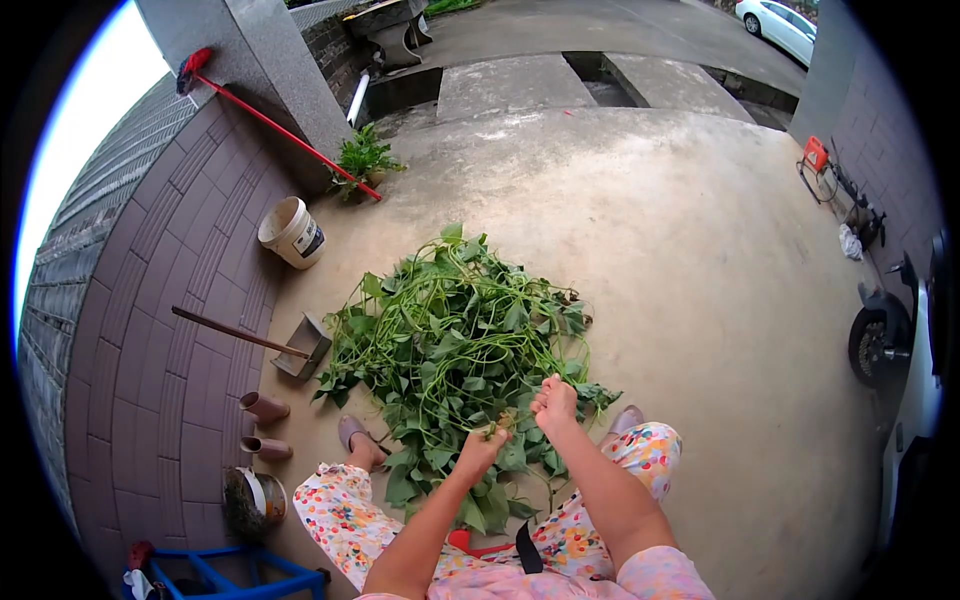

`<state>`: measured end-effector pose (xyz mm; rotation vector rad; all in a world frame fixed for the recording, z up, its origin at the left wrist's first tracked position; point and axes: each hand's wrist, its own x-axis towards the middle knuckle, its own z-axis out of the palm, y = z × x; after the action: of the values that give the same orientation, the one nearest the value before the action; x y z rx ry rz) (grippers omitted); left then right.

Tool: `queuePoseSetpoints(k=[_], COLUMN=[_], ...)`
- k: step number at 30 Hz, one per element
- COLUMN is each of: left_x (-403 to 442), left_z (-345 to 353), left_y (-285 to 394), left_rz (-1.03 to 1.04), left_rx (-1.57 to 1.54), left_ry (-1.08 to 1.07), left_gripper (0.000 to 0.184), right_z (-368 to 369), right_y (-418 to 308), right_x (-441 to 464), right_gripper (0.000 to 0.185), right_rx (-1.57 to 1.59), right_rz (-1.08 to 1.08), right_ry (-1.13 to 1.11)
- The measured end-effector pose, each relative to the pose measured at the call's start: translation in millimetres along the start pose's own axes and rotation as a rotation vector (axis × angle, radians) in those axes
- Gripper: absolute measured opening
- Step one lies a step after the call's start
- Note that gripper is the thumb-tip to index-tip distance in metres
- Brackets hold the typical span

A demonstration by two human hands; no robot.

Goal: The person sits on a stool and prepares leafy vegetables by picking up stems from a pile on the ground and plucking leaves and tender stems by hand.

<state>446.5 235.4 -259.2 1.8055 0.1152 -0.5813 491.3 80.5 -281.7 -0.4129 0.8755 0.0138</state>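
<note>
A big heap of green leafy vines (440, 320) lies on the concrete between my feet, its long stems tangled and its heart-shaped leaves spread. At the heap's near edge, my left hand (485, 450) is closed around a vine stem, with a pale cut or wilted bit showing by the fingers. Slightly higher and to the right, my right hand (554, 402) is closed in a pinch over the vines. Its fingers mostly hide the stem they grip. Below the hands, loose leaves hang down in front of my lap, near a red object (475, 545) I cannot identify.
Along the left wall stand a white bucket (292, 232), a dustpan (303, 347) with a long handle, brown boots (265, 407), a second bucket (268, 495) and a blue frame (235, 573). A red-handled pole (285, 135) leans there. A motorbike wheel (880, 338) is at the right.
</note>
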Motion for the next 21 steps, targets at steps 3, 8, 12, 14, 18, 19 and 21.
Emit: queuePoseSetpoints(k=[3,8,12,14,18,19,21], left_x=[-2.9,31.6,71.0,75.7,76.0,74.5,62.9], left_z=[4.2,2.8,-5.8,-8.5,-6.3,-4.3,-7.2], left_y=[-1.4,-5.0,-4.0,9.5,11.3,14.8,12.3], left_rz=[-0.119,-0.289,-0.533,-0.595,-0.633,-0.592,-0.426], left_rx=[-0.228,-0.851,-1.184,-1.245,-1.257,-1.237,-1.162], left_ry=[-0.022,0.334,0.368,0.389,0.413,0.374,0.160], left_gripper=[0.018,0.021,0.020,0.020,0.018,0.018,0.019], right_z=[-0.7,6.3,12.2,7.9,8.9,8.8,7.8], right_y=[3.1,30.8,34.9,40.7,40.6,38.4,29.5], right_x=[-0.3,-7.6,-9.9,-3.8,-5.1,-4.2,-4.1], right_gripper=[0.028,0.025,0.023,0.024,0.025,0.025,0.025], right_rx=[0.014,0.064,0.115,0.108,0.139,0.139,0.185], right_rz=[0.049,0.200,0.159,0.117,0.104,0.115,0.097], right_ry=[-0.019,-0.111,-0.110,-0.157,-0.171,-0.167,-0.125])
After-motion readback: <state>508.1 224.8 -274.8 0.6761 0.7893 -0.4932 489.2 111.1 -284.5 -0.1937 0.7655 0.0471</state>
